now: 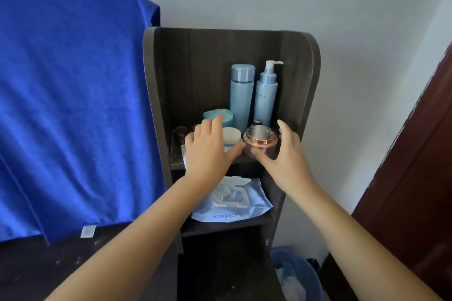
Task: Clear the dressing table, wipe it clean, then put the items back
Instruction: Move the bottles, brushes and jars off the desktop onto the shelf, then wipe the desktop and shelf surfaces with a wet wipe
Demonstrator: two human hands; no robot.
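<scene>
A dark wooden shelf unit (300,95) holds toiletries on its upper shelf. Two tall light-blue bottles stand at the back: a capped one (241,95) and a pump bottle (266,98). In front sit a teal case (221,115), a white-lidded jar (232,138) and a rose-gold jar (261,142). My left hand (208,149) is spread open at the white-lidded jar, thumb by its side. My right hand (286,156) is open and cupped around the rose-gold jar's right side, without closing on it. Makeup brushes (179,131) lie at the shelf's left, partly hidden.
A pack of wet wipes (234,203) lies on the lower shelf. A blue towel (73,105) hangs at the left over a dark tabletop (61,264). A blue bin (298,273) stands on the floor at the right, beside a dark red door (415,154).
</scene>
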